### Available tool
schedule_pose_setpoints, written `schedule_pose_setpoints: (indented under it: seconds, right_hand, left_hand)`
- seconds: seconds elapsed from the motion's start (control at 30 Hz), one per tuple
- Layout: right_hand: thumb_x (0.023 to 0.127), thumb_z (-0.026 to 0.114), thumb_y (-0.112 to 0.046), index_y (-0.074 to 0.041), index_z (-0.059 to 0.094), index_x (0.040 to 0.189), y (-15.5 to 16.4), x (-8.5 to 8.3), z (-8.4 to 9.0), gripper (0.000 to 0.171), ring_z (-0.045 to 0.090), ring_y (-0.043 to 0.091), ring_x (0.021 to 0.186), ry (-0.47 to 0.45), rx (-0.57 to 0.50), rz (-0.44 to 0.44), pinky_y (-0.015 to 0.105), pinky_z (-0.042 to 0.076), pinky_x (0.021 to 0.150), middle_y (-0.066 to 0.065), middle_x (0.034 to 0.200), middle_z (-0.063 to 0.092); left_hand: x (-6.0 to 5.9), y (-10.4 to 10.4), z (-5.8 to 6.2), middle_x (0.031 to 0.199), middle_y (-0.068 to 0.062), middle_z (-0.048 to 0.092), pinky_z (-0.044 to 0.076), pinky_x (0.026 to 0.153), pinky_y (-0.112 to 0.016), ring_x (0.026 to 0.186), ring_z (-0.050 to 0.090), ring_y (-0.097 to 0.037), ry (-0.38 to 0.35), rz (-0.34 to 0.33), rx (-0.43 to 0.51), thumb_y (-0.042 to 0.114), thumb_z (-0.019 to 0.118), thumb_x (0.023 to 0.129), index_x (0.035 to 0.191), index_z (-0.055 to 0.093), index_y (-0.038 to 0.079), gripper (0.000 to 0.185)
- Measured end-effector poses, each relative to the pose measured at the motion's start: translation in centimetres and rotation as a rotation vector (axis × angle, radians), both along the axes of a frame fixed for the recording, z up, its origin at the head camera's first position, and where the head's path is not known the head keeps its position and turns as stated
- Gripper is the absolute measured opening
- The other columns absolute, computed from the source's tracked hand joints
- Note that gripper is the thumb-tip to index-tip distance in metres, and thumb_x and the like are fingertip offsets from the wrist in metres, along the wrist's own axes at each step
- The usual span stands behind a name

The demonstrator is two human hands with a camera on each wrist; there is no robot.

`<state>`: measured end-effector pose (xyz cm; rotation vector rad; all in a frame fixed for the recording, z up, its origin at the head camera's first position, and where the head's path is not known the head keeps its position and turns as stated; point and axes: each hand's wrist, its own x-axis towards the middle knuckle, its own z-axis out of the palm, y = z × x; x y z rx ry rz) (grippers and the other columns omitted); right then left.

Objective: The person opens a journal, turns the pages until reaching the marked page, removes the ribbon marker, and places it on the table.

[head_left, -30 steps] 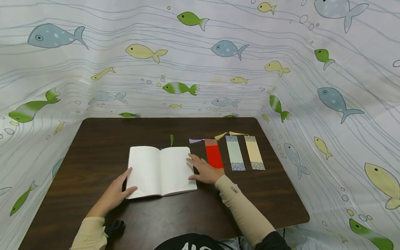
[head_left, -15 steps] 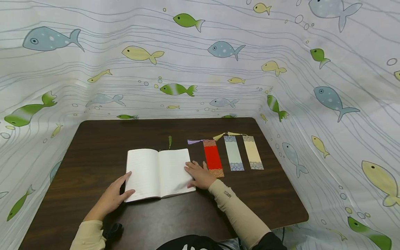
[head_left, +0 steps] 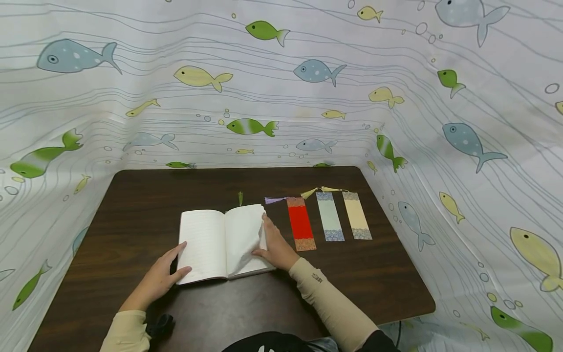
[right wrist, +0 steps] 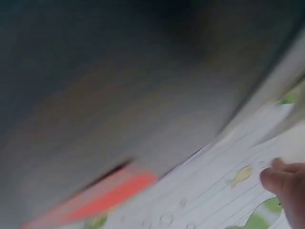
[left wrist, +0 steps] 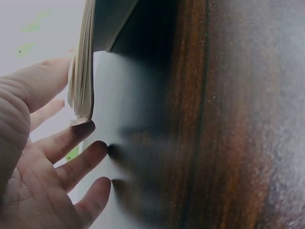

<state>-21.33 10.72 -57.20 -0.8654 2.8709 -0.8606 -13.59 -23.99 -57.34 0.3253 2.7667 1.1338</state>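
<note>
An open notebook (head_left: 203, 244) with white pages, the left one faintly lined, lies on the dark wooden table (head_left: 149, 195). At its left edge my left hand (head_left: 156, 278) touches it, thumb over the page margin. The left wrist view shows the fingers spread and nearly straight beside the page edges (left wrist: 82, 71). My right hand (head_left: 278, 247) pinches a right-hand page (head_left: 244, 230), which bows up off the ones below. Blur in the right wrist view leaves only some fingertips (right wrist: 274, 179) clear. A green tassel (head_left: 240, 198) sticks out above the notebook's top edge.
Right of the notebook lie a red bookmark (head_left: 301, 222) with a purple tassel, a pale green bookmark (head_left: 329, 215) and a cream bookmark (head_left: 357, 215). A small black object (head_left: 160, 325) sits by the left wrist. Fish-patterned cloth (head_left: 264, 73) surrounds the table.
My right hand has gone from lying along the right page's edge to lifting a page, which now curves upward toward the left. The left hand stays by the left edge.
</note>
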Motion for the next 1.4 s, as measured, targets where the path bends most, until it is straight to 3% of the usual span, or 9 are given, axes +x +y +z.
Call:
schedule_pose_setpoints:
  seconds: [0.17, 0.27, 0.33, 0.43, 0.57, 0.7, 0.87, 1.1, 1.4]
  right_hand:
    - [0.088, 0.082, -0.020, 0.000, -0.011, 0.160, -1.8, 1.1, 1.3, 0.119, 0.023, 0.031, 0.153, -0.228, -0.340, 0.034, 0.045, 0.028, 0.118, 0.019, 0.169, 0.006]
    - [0.094, 0.075, -0.016, -0.005, -0.018, 0.159, -2.8, 1.6, 1.7, 0.114, 0.026, 0.026, 0.152, -0.321, -0.461, 0.125, 0.042, 0.036, 0.115, 0.016, 0.169, 0.012]
    - [0.099, 0.069, -0.019, -0.008, -0.018, 0.160, -3.4, 1.8, 2.0, 0.107, 0.029, 0.020, 0.151, -0.392, -0.484, 0.212, 0.038, 0.036, 0.115, 0.011, 0.168, 0.020]
    - [0.103, 0.061, -0.028, -0.013, -0.005, 0.164, -4.2, 2.3, 2.1, 0.091, 0.031, 0.014, 0.149, -0.424, -0.359, 0.325, 0.034, 0.034, 0.116, 0.003, 0.166, 0.028]
    - [0.103, 0.059, -0.036, -0.013, 0.020, 0.163, -5.1, 2.6, 1.6, 0.075, 0.028, 0.012, 0.151, -0.323, -0.108, 0.428, 0.031, 0.027, 0.119, 0.000, 0.167, 0.027]
    - [0.103, 0.061, -0.036, -0.011, 0.035, 0.159, -5.5, 2.8, 0.9, 0.066, 0.023, 0.013, 0.153, -0.250, 0.061, 0.454, 0.035, 0.022, 0.122, 0.001, 0.167, 0.027]
    - [0.102, 0.062, -0.036, -0.014, 0.040, 0.157, -5.5, 2.8, 0.4, 0.063, 0.021, 0.013, 0.153, -0.212, 0.173, 0.460, 0.041, 0.020, 0.123, -0.002, 0.168, 0.024]
    - [0.102, 0.063, -0.032, -0.009, 0.039, 0.156, -4.8, 2.4, 0.2, 0.064, 0.023, 0.017, 0.153, -0.187, 0.266, 0.411, 0.029, 0.021, 0.121, 0.004, 0.167, 0.028]
    - [0.092, 0.076, -0.039, -0.007, 0.039, 0.156, -1.8, 0.4, -0.9, 0.081, 0.025, 0.026, 0.153, -0.091, 0.436, 0.236, 0.044, 0.027, 0.121, 0.010, 0.166, 0.027]
  left_hand:
    - [0.0, 0.0, 0.1, 0.154, -0.036, 0.033, 0.028, 0.106, -0.073, 0.139, 0.031, -0.058, -0.002, 0.000, 0.002, 0.035, 0.068, 0.098, 0.154, 0.033, -0.006, 0.078]
    - [0.0, 0.0, 0.1, 0.154, -0.036, 0.034, 0.028, 0.106, -0.073, 0.139, 0.031, -0.058, 0.003, -0.002, 0.004, 0.035, 0.068, 0.099, 0.154, 0.033, -0.006, 0.077]
    - [0.0, 0.0, 0.1, 0.154, -0.036, 0.034, 0.028, 0.106, -0.074, 0.139, 0.031, -0.058, 0.008, -0.003, 0.006, 0.035, 0.068, 0.099, 0.154, 0.034, -0.006, 0.077]
    - [0.1, 0.0, 0.0, 0.154, -0.036, 0.035, 0.029, 0.105, -0.074, 0.138, 0.032, -0.058, 0.019, -0.002, 0.013, 0.034, 0.066, 0.100, 0.153, 0.035, -0.006, 0.074]
    - [0.1, 0.0, 0.0, 0.151, -0.037, 0.037, 0.031, 0.104, -0.073, 0.137, 0.034, -0.059, 0.058, -0.006, 0.051, 0.028, 0.054, 0.107, 0.152, 0.036, -0.009, 0.061]
    - [0.2, 0.0, 0.0, 0.150, -0.040, 0.035, 0.030, 0.109, -0.066, 0.138, 0.032, -0.060, 0.085, 0.004, 0.132, 0.021, 0.035, 0.113, 0.150, 0.033, -0.015, 0.052]
    - [0.5, -0.1, 0.1, 0.151, -0.044, 0.028, 0.025, 0.109, -0.070, 0.139, 0.025, -0.063, 0.052, 0.023, 0.195, 0.023, 0.027, 0.113, 0.150, 0.026, -0.019, 0.055]
    - [0.4, -0.1, 0.5, 0.155, -0.041, 0.025, 0.025, 0.107, -0.074, 0.141, 0.024, -0.061, -0.055, 0.036, 0.132, 0.033, 0.046, 0.110, 0.153, 0.025, -0.016, 0.068]
    - [0.2, 0.0, 0.3, 0.158, -0.037, 0.024, 0.028, 0.106, -0.074, 0.142, 0.026, -0.059, -0.062, 0.012, 0.061, 0.039, 0.060, 0.103, 0.157, 0.022, -0.009, 0.082]
